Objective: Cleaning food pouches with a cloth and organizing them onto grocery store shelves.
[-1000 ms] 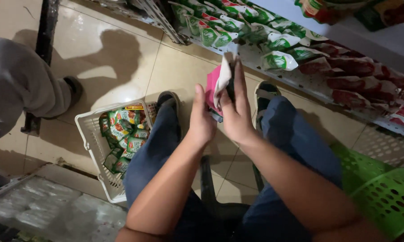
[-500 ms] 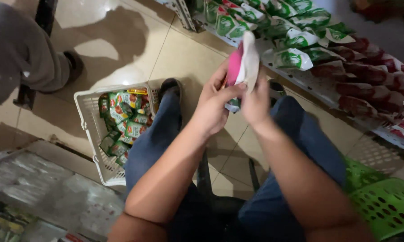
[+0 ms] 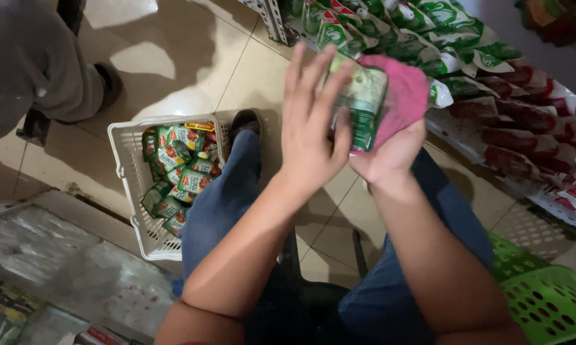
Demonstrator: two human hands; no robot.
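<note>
My left hand (image 3: 313, 124) and my right hand (image 3: 390, 156) are raised together in front of me over my knees. Between them is a green pouch packet (image 3: 363, 102), with my left fingers spread over its near side. A pink cloth (image 3: 403, 96) lies behind the packet, bunched in my right hand. Just beyond the hands, rows of green pouches (image 3: 403, 35) and red pouches (image 3: 524, 134) lie on a low shelf.
A white plastic basket (image 3: 125, 172) full of green packets stands on the tiled floor by my left leg. A green basket (image 3: 546, 303) sits at the lower right. Another person's grey trouser leg and shoe (image 3: 52, 70) are at the upper left. Wrapped goods lie at lower left.
My hands have risen closer to the camera. The packet has turned so its green face shows, and the pink cloth now spreads behind it.
</note>
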